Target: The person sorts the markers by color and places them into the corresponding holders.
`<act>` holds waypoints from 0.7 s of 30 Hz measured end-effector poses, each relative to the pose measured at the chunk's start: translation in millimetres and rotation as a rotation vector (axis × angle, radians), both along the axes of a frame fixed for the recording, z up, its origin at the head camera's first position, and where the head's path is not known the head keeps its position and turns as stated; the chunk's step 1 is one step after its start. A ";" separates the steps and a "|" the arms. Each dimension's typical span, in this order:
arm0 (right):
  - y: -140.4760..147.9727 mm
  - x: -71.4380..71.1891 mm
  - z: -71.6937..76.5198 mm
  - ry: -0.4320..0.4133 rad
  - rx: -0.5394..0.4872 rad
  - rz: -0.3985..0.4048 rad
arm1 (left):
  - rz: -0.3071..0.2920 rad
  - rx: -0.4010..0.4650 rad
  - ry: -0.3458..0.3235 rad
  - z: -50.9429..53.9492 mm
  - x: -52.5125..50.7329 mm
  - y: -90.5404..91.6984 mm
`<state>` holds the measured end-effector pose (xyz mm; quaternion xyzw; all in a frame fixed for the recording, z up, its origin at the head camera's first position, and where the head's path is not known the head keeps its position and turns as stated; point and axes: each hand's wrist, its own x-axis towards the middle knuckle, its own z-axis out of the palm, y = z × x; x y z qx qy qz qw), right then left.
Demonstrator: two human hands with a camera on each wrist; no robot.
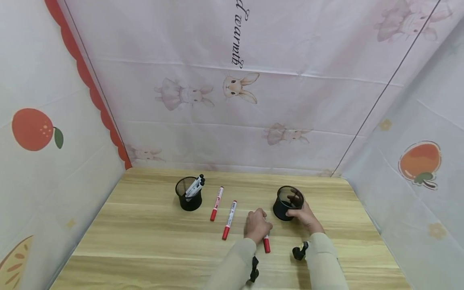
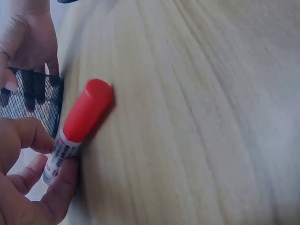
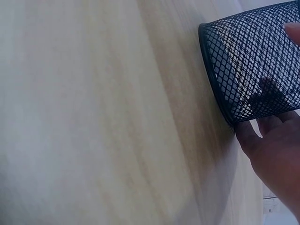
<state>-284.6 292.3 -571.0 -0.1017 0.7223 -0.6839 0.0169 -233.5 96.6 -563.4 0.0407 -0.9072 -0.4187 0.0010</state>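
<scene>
A red-capped marker [image 1: 266,243] lies at a slant near the front middle of the table. My left hand [image 1: 257,226] pinches its white barrel between thumb and fingers; in the left wrist view the red cap [image 2: 89,110] points away from the hand. To the right stands a black mesh pen cup [image 1: 280,209], upright on the table. My right hand [image 1: 307,218] grips it from the right side, thumb in front and fingers around the back. The mesh wall [image 3: 258,61] fills the upper right of the right wrist view. No pens show inside this cup.
Two more red-capped markers, one farther back [image 1: 217,203] and one nearer [image 1: 230,219], lie left of my left hand. A second mesh cup [image 1: 190,202] holding black-tipped white markers [image 1: 195,187] stands at the back left. Printed cloth walls [image 1: 203,141] enclose the wooden table [image 1: 145,233].
</scene>
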 end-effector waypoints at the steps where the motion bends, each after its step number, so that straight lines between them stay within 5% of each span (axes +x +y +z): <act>1: -0.3 -0.2 -0.3 0.003 -0.001 0.005 | -0.004 0.010 -0.004 1.2 0.5 -0.5; 12: -0.4 0.5 -0.8 -0.004 0.015 0.004 | -0.007 0.066 0.024 5.5 2.6 -6.7; 21: -1.8 5.7 8.0 0.001 -0.008 0.036 | -0.010 0.202 0.208 4.9 -3.7 -13.8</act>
